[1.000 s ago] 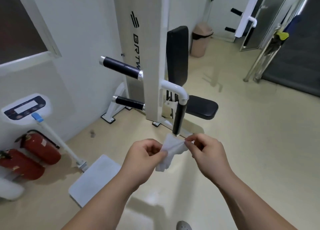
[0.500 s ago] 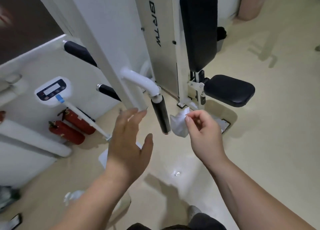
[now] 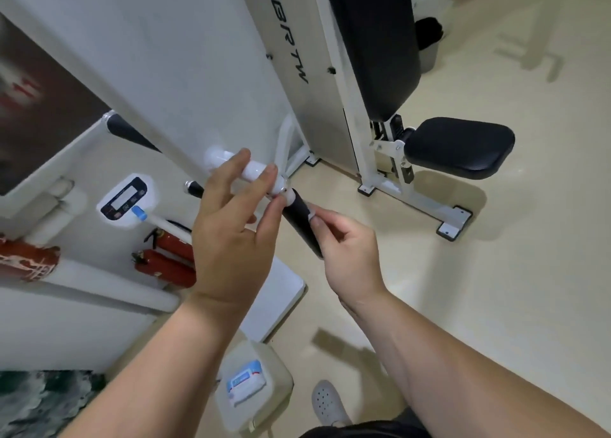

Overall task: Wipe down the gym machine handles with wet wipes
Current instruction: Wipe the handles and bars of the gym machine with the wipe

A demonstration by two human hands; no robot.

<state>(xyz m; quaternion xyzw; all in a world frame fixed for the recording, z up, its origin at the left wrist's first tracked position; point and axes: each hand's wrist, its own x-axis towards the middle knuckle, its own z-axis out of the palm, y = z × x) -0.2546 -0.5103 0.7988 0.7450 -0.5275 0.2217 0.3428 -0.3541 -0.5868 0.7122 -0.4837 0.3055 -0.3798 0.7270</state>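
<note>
The nearest machine handle is a black grip (image 3: 299, 221) hanging from a white curved tube (image 3: 253, 171). My left hand (image 3: 231, 236) reaches up with its fingers stretched out, and they lie across the white tube just above the grip. My right hand (image 3: 350, 249) has its fingers curled against the right side of the black grip. It pinches the wet wipe (image 3: 310, 212), of which only a small white bit shows at the fingertips. Two more black handles (image 3: 127, 130) (image 3: 195, 189) stick out to the left, partly hidden behind a white post.
The machine's black seat (image 3: 459, 146) and backrest (image 3: 373, 41) stand to the right on a white floor frame (image 3: 446, 218). A standing scale (image 3: 125, 198) and red fire extinguishers (image 3: 168, 260) are at the left wall. A wipes pack (image 3: 246, 383) lies below near my shoe (image 3: 327, 401).
I have come closer to the handle. My left hand let go of the wipe and rose onto the white tube. My right hand carried the wipe up to the black grip.
</note>
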